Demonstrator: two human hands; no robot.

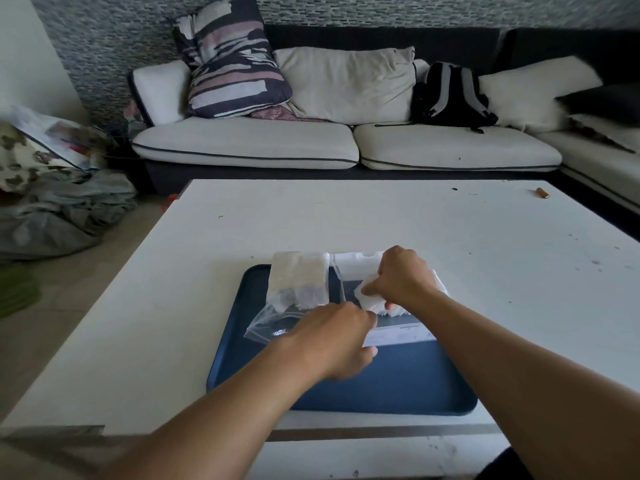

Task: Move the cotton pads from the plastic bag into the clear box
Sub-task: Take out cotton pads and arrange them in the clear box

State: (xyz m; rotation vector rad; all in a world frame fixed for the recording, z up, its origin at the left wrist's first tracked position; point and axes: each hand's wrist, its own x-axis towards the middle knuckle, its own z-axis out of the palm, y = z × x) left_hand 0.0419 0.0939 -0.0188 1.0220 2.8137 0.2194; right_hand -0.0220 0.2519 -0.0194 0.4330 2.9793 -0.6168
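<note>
Two hands work over a blue tray (398, 386) on the white worktop (346, 216); the right hand (403, 277), fingers curled round a wad of cotton pads (372, 299), sits over the clear box (398, 332); the left hand (337, 341) grips the box's near left corner; at ten o'clock of the box lies the plastic bag (298, 289), pads inside.

Single wide-angle view from a camera worn on the person's head, looking forward and steeply down over both forearms. Close below lies a blue tray (398, 382) on a white table (346, 216); farther ahead, facing the camera, a sofa (346, 143) against a mosaic wall (346, 10). Edges curve with lens distortion
</note>
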